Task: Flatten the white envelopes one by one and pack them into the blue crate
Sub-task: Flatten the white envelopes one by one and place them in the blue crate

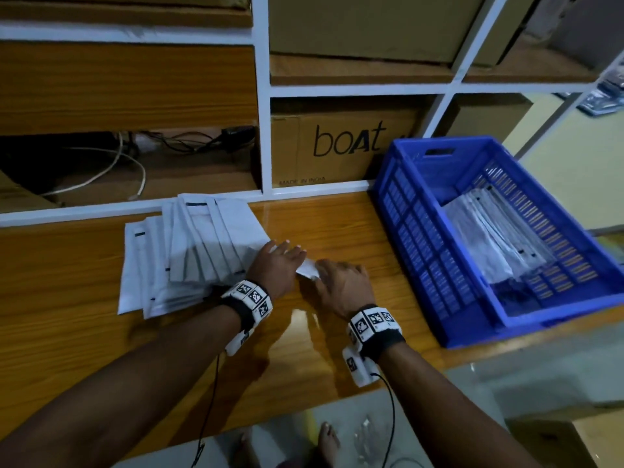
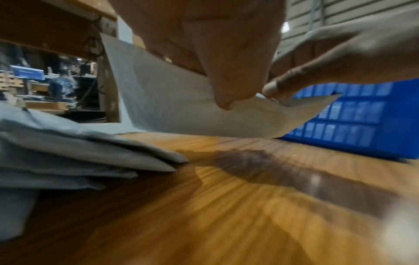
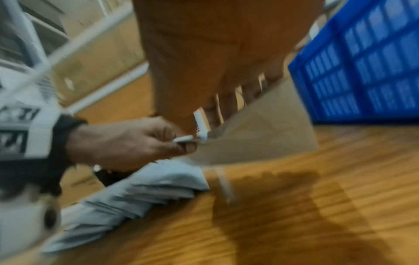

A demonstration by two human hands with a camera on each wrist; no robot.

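Beside one blue crate (image 1: 408,231), both hands' fingers (image 2: 229,93) pinch one white envelope (image 2: 172,100) off a fanned pile (image 1: 189,251).

Both hands on one envelope, seen from our left wrist

Our left hand (image 2: 217,59) pinches a white envelope (image 2: 181,107) above the bench (image 2: 226,206); our right hand (image 2: 340,59) grips its 3 o'clock corner. Stacked envelopes (image 2: 68,157) lie at 9 o'clock, the blue crate (image 2: 353,122) at 3.

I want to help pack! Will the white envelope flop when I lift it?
Probably: the envelope sags between the left hand and right hand. It looks thin, likely light. It might slide on the shiny table.
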